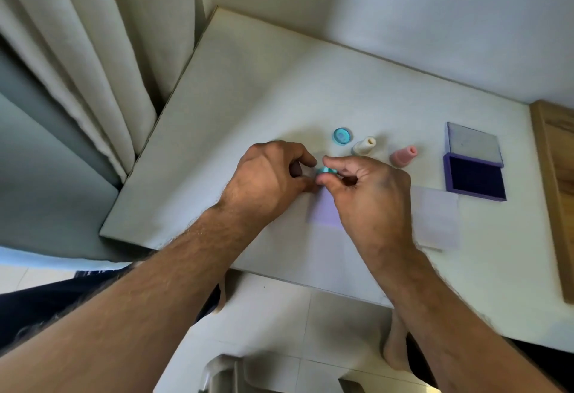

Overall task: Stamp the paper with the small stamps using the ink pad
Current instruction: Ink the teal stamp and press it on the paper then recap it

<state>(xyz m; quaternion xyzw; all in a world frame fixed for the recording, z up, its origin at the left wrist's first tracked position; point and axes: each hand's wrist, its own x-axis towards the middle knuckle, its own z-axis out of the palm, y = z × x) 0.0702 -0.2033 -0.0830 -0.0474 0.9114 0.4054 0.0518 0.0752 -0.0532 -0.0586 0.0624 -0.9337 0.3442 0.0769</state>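
Above the pale paper (435, 215) on our white table (248, 97), our left hand (267, 175) and right hand (369, 194) pinch a small teal stamp (326, 171) between fingertips. We see no marks on the paper, so stamping seems not yet begun. Right of it, the purple ink pad (473, 180) lies open, showing dark ink. White (365, 145) and pink stamps (403, 155) wait nearby.

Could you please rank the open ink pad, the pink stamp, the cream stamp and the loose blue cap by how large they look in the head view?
1. Ink pad, clearly largest.
2. Pink stamp and cream stamp: look alike, so unranked.
3. Blue cap, smallest, narrowly.
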